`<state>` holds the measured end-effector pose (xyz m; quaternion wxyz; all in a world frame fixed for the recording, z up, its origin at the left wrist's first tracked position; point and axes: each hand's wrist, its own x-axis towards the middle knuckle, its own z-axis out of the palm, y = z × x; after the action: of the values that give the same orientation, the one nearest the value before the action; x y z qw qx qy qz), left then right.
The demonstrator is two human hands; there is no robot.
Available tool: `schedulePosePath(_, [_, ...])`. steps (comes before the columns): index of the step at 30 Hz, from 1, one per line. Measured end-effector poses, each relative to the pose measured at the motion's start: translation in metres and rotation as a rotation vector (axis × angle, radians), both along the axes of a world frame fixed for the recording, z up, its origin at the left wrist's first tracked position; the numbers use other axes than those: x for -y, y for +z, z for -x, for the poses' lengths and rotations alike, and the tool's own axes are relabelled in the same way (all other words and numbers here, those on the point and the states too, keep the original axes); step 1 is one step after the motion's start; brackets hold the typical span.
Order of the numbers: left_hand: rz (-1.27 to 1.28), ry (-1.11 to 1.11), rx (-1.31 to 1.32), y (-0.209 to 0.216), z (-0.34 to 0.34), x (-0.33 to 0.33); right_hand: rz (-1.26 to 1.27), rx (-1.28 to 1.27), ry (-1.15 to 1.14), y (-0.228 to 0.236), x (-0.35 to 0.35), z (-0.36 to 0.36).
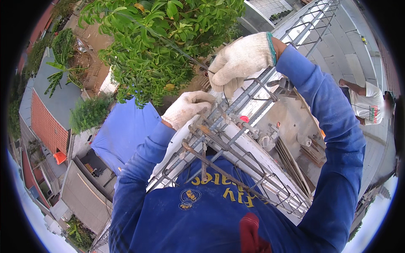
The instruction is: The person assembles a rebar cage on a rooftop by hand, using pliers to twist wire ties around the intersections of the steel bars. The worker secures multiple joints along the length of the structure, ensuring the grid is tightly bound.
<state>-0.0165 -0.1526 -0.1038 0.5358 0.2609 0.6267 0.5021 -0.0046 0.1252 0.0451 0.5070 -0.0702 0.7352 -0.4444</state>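
Observation:
Both my hands wear white knitted gloves above a corner where steel rebar cages meet. My right hand (242,59), raised over the outer side of the corner, has its fingers closed on thin tie wire (192,59). Its strands stretch off toward the upper left, across the leaves. Lower and to the left, my left hand (187,109) curls its fingers against the outer edge of the corner; what they pinch, if anything, is hidden. Just right of it lies the rebar cage (236,145), made of long ribbed bars with bent stirrups, resting along white wall tops.
A leafy tree (147,55) rises beyond the wall, with a blue tarp (126,130) below left. Inside the walls, planks (291,162) and a bucket (265,141) stand far below. Another person (367,102) is at the right, near a grey block wall (352,50).

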Motion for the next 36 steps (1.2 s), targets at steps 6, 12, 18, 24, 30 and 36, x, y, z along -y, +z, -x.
schedulePosePath(6, [-0.008, -0.079, 0.106, -0.009, 0.010, 0.003, -0.036, 0.009, -0.038, -0.002, -0.011, -0.003])
schedulePosePath(12, [-0.056, -0.148, 0.119, -0.002, 0.012, -0.009, 0.084, 0.053, 0.003, -0.018, -0.024, -0.001])
schedulePosePath(18, [0.011, -0.043, -0.109, 0.003, 0.003, -0.004, 0.062, -0.024, 0.002, -0.025, -0.024, -0.001])
schedulePosePath(24, [-0.062, -0.067, -0.547, 0.012, -0.002, 0.002, -0.035, -0.123, 0.031, -0.021, -0.014, 0.004])
schedulePosePath(30, [0.079, -0.080, -0.282, 0.005, 0.003, 0.004, -0.406, -0.566, 0.191, -0.011, 0.003, 0.006])
schedulePosePath(36, [0.119, -0.086, -0.187, 0.004, 0.008, -0.003, -0.619, -0.603, 0.309, -0.010, 0.037, 0.022])
